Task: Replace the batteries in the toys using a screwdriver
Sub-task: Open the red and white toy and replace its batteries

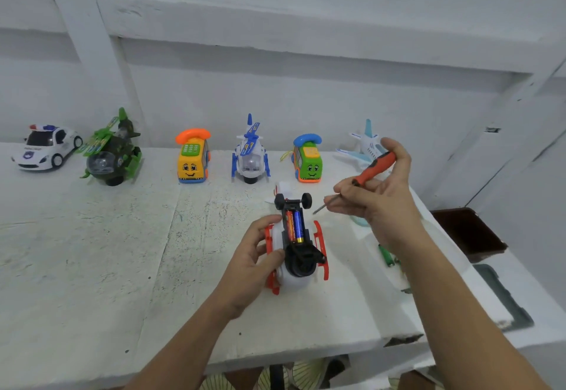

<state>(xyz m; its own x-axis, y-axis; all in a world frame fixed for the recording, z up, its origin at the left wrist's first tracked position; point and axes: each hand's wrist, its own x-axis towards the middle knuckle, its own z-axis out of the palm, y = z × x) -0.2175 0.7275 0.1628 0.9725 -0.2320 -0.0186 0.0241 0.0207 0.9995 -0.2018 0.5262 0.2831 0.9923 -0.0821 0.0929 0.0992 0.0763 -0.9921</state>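
Note:
A white toy helicopter with red skids (295, 245) lies upside down on the white table (122, 252). Its battery bay is uncovered and shows two batteries (294, 226) side by side. My left hand (255, 262) grips the toy's left side. My right hand (376, 193) holds an orange-handled screwdriver (372, 169) above and right of the toy, with the metal tip pointing down-left near the toy's black wheels.
Along the back stand a police car (46, 148), a green helicopter (113, 154), an orange phone bus (191, 157), a blue-white helicopter (250, 154), a green phone bus (307, 160) and a pale blue plane (366, 144). Green batteries (386, 256) lie at right near a dark brown tray (468, 233).

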